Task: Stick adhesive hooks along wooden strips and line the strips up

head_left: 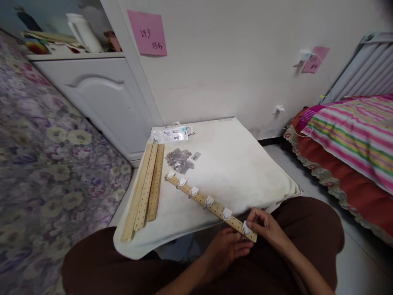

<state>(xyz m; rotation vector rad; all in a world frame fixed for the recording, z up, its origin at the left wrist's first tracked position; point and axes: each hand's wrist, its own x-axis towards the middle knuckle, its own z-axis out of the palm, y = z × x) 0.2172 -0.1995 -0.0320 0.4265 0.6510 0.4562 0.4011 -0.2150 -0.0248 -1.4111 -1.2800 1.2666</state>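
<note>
A perforated wooden strip (201, 198) slants from the table toward my lap, its near end past the table edge. Several white tags (227, 214) sit along it, each with a small looped metal-looking piece. My left hand (225, 249) holds the near end from below, fingers curled under the wood. At that same end, my right hand (265, 229) has its thumb and fingertips pinched at the edge of the last tag (246, 228). Whether a smaller piece lies between those fingertips is hidden. Beyond the strip's far end lies a pile of small grey plastic packets (179, 159).
More perforated wooden strips (144, 192) lie side by side along the left of the cloth-covered table (227, 151). Clear plastic packaging (170, 134) rests at the back left. A white cabinet (95, 102) stands on the left, a bed (353, 139) on the right.
</note>
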